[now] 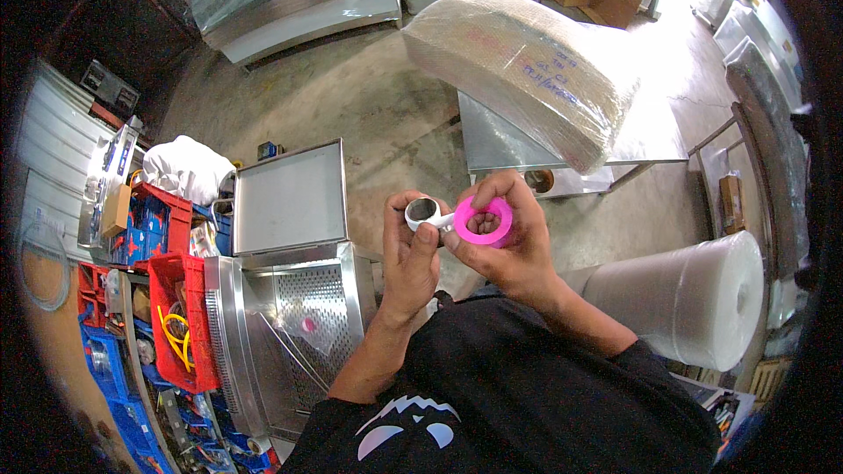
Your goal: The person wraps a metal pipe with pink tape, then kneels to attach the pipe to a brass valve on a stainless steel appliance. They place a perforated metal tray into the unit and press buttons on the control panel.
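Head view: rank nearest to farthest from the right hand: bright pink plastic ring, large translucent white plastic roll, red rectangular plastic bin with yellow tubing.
From the right hand:
1. Bright pink plastic ring: held in it.
2. Large translucent white plastic roll: lower right.
3. Red rectangular plastic bin: far over, lower left.

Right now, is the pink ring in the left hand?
No, the right hand holds the pink ring, while the left hand holds a white ring.
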The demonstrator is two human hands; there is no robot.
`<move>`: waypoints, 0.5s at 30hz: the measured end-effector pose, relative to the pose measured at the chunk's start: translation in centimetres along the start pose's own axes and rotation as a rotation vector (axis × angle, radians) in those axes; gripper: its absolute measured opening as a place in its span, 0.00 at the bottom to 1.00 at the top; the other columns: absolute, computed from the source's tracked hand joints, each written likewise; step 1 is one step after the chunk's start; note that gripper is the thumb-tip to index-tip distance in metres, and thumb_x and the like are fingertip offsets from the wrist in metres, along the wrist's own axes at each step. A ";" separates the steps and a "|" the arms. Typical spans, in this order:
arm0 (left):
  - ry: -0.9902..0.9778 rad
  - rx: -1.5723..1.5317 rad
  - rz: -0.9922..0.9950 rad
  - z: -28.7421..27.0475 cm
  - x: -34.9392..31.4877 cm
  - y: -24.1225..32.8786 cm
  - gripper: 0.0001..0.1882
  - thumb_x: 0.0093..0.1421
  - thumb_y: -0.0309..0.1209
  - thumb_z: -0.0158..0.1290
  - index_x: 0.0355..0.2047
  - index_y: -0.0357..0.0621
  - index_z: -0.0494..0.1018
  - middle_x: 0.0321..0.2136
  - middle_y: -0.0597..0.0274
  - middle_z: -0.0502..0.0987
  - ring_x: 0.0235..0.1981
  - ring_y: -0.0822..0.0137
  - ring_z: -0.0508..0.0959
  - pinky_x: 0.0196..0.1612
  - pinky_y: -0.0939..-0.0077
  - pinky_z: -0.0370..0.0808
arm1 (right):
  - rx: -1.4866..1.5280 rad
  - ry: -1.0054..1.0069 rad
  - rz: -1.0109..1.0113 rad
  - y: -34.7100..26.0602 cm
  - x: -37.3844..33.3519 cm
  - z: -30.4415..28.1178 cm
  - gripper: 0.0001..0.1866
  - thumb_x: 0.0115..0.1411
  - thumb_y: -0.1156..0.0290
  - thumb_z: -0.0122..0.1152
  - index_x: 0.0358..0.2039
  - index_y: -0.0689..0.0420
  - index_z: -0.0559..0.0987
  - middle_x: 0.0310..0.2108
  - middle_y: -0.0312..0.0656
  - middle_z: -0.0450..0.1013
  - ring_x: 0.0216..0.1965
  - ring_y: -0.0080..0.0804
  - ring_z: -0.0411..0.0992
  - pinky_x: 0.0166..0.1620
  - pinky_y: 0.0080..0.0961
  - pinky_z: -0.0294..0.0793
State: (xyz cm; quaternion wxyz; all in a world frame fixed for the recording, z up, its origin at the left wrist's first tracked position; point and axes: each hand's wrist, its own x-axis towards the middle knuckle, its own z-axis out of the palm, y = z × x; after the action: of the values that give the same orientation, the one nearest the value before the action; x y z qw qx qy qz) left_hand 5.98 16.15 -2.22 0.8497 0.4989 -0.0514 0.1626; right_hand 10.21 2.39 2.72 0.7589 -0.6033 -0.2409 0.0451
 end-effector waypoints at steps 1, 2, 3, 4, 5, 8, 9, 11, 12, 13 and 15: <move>0.007 -0.003 0.026 -0.1 0.3 -0.1 0.26 0.68 0.46 0.53 0.56 0.40 0.61 0.44 0.60 0.73 0.48 0.69 0.73 0.55 0.73 0.69 | 0.022 0.011 -0.005 0.0 0.0 0.1 0.21 0.51 0.80 0.69 0.42 0.58 0.68 0.38 0.36 0.69 0.39 0.19 0.68 0.44 0.18 0.69; 0.007 -0.018 0.063 -0.1 0.6 -0.2 0.26 0.68 0.46 0.52 0.56 0.40 0.62 0.45 0.59 0.73 0.48 0.69 0.73 0.55 0.72 0.69 | 0.054 0.024 -0.008 0.1 0.0 0.1 0.22 0.51 0.80 0.68 0.43 0.58 0.68 0.39 0.36 0.69 0.40 0.19 0.68 0.44 0.18 0.69; 0.007 -0.020 0.079 -0.2 0.8 -0.1 0.26 0.69 0.47 0.52 0.56 0.39 0.63 0.45 0.59 0.73 0.49 0.68 0.73 0.56 0.72 0.69 | 0.079 0.023 0.005 0.2 0.0 0.1 0.22 0.51 0.81 0.68 0.43 0.58 0.67 0.39 0.36 0.68 0.40 0.19 0.68 0.44 0.18 0.70; -0.023 -0.049 0.064 -0.2 0.8 0.0 0.27 0.69 0.47 0.52 0.56 0.39 0.64 0.46 0.58 0.73 0.49 0.68 0.73 0.56 0.71 0.69 | 0.062 0.020 -0.012 0.2 0.1 0.1 0.21 0.51 0.82 0.67 0.43 0.58 0.67 0.40 0.37 0.69 0.40 0.20 0.68 0.44 0.19 0.70; -0.052 -0.065 0.028 -0.4 0.8 0.2 0.27 0.68 0.48 0.52 0.56 0.38 0.64 0.46 0.58 0.73 0.49 0.68 0.73 0.56 0.71 0.69 | 0.038 0.004 -0.012 0.3 0.1 -0.1 0.21 0.52 0.83 0.67 0.42 0.58 0.67 0.41 0.38 0.69 0.41 0.21 0.69 0.45 0.19 0.70; -0.092 -0.176 -0.059 -0.4 0.5 0.7 0.27 0.69 0.47 0.51 0.57 0.37 0.65 0.47 0.57 0.73 0.51 0.67 0.73 0.57 0.70 0.69 | 0.033 -0.020 -0.004 0.3 0.2 -0.4 0.20 0.53 0.85 0.64 0.42 0.58 0.66 0.42 0.39 0.70 0.42 0.22 0.70 0.45 0.20 0.71; -0.104 -0.228 -0.099 -0.5 0.5 0.8 0.27 0.69 0.47 0.51 0.57 0.37 0.65 0.48 0.57 0.73 0.51 0.67 0.73 0.57 0.70 0.69 | 0.042 -0.024 0.000 0.3 0.2 -0.4 0.19 0.53 0.85 0.63 0.43 0.59 0.66 0.42 0.39 0.70 0.42 0.22 0.70 0.45 0.20 0.71; -0.075 -0.284 -0.147 -0.6 0.6 0.9 0.27 0.69 0.49 0.50 0.57 0.40 0.64 0.48 0.57 0.73 0.52 0.64 0.74 0.57 0.66 0.72 | 0.079 -0.037 0.002 0.2 0.3 -0.4 0.19 0.53 0.84 0.62 0.43 0.59 0.66 0.42 0.40 0.70 0.41 0.22 0.71 0.45 0.21 0.71; -0.053 -0.329 -0.183 -0.7 0.7 0.9 0.27 0.69 0.50 0.49 0.57 0.41 0.64 0.48 0.57 0.73 0.52 0.62 0.75 0.57 0.64 0.73 | 0.096 -0.044 0.003 0.1 0.3 -0.4 0.19 0.54 0.84 0.62 0.44 0.59 0.67 0.42 0.40 0.69 0.41 0.22 0.71 0.45 0.21 0.71; -0.085 -0.292 -0.126 -0.7 0.7 0.8 0.27 0.69 0.50 0.50 0.57 0.41 0.63 0.48 0.57 0.73 0.52 0.63 0.75 0.57 0.64 0.74 | 0.104 -0.042 0.014 0.0 0.2 -0.3 0.19 0.54 0.84 0.62 0.44 0.60 0.67 0.42 0.40 0.69 0.41 0.23 0.71 0.45 0.21 0.72; -0.127 -0.233 -0.027 -0.8 0.9 0.7 0.28 0.69 0.50 0.50 0.57 0.42 0.62 0.47 0.57 0.73 0.51 0.63 0.76 0.56 0.65 0.74 | 0.127 -0.047 0.046 -0.2 0.2 -0.2 0.19 0.55 0.82 0.61 0.45 0.60 0.67 0.43 0.40 0.69 0.41 0.23 0.71 0.45 0.21 0.72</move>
State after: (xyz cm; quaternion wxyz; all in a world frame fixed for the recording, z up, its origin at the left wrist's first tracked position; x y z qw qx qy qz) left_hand 6.48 17.33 -1.77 0.8990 0.4069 -0.1167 0.1124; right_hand 10.42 2.19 2.92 0.7887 -0.5579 -0.2414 0.0917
